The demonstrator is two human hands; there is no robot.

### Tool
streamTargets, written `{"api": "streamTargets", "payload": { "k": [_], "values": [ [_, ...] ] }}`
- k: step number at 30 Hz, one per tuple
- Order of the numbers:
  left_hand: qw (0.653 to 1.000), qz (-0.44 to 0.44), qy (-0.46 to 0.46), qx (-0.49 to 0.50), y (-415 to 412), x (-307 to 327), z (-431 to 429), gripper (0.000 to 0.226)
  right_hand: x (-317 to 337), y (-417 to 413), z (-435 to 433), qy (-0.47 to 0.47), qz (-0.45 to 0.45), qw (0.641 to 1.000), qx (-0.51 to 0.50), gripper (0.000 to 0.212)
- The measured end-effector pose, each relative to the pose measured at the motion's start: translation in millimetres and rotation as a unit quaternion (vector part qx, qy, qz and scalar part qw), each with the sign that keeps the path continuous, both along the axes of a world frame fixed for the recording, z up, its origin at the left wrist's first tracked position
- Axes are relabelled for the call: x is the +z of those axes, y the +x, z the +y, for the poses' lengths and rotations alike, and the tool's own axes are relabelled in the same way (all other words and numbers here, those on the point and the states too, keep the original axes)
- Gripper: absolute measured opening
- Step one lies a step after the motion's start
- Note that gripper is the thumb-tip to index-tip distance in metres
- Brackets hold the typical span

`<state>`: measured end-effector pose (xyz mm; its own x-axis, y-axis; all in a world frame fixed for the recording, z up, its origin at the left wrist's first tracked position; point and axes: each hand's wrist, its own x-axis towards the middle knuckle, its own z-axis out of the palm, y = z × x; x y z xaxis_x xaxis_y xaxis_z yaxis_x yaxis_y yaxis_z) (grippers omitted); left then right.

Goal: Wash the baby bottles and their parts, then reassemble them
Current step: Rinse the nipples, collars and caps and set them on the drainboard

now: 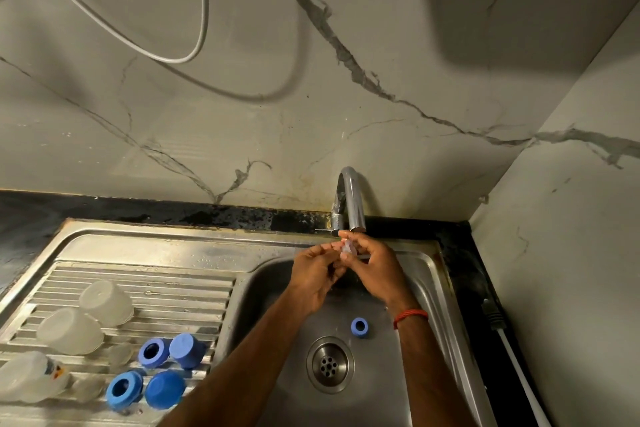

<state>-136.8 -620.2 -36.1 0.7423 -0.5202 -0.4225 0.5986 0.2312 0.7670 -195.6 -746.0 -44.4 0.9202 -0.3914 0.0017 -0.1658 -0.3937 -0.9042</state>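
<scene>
L hand (317, 274) & R hand (374, 267) both pinch a small clear part (347, 248) just under the curved chrome tap (351, 198), at 12 o'clock of the steel basin (426, 288). Blue ring (359, 326) lies in the basin, 1 o'clock of the drain (329, 364). Ribbed drainboard (156, 288) at 9 o'clock holds frosted domed caps (105, 302), blue collars (152, 352) and a clear bottle (29, 376) at its left edge.

You have one view only, worn on your head, wide-angle, looking forward and steeply down from near the tap (350, 199). The marbled wall (311, 97) behind the tap fills the upper half. The sink basin (408, 374) before it and the draining board (138, 277) to its left fill the lower.
</scene>
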Motion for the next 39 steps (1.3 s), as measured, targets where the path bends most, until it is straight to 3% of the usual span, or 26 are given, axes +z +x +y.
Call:
{"api": "streamTargets", "payload": {
  "k": [5, 8, 13, 17, 20, 24, 32, 37, 39],
  "values": [
    [0.963, -0.212, 0.161, 0.038, 3, -9, -4, 0.012, -3, 1, 9, -0.017, -0.02, 0.992, -0.123, 0.025],
    [0.931, -0.299, 0.204, 0.043, 6, -10, -6, 0.013, -2, 3, 18, 0.002, -0.025, 0.981, -0.193, 0.031],
    [0.924, -0.316, 0.21, 0.048, 5, -10, -7, 0.016, 5, 7, 20, 0.118, -0.032, 0.983, -0.139, 0.012],
    [0.927, -0.287, 0.229, 0.08, 7, -11, -8, 0.008, 6, 2, 16, 0.16, -0.035, 0.984, -0.071, 0.02],
    [0.929, -0.287, 0.221, 0.073, 8, -12, -7, 0.003, 6, -2, 10, 0.065, -0.004, 0.996, -0.053, 0.026],
    [0.936, -0.302, 0.177, 0.037, 8, -6, -2, 0.005, 9, -5, 10, -0.075, 0.008, 0.993, -0.087, 0.018],
    [0.92, -0.333, 0.2, 0.044, 7, 4, 18, 0.018, 19, -15, 22, -0.097, 0.024, 0.989, -0.105, 0.015],
    [0.876, -0.416, 0.243, -0.005, 2, 8, 37, 0.016, 29, -22, 32, -0.089, 0.031, 0.994, -0.049, 0.022],
    [0.861, -0.443, 0.249, -0.019, -3, 13, 45, 0.014, 34, -28, 36, -0.103, 0.027, 0.994, -0.03, 0.014]
  ]
}}
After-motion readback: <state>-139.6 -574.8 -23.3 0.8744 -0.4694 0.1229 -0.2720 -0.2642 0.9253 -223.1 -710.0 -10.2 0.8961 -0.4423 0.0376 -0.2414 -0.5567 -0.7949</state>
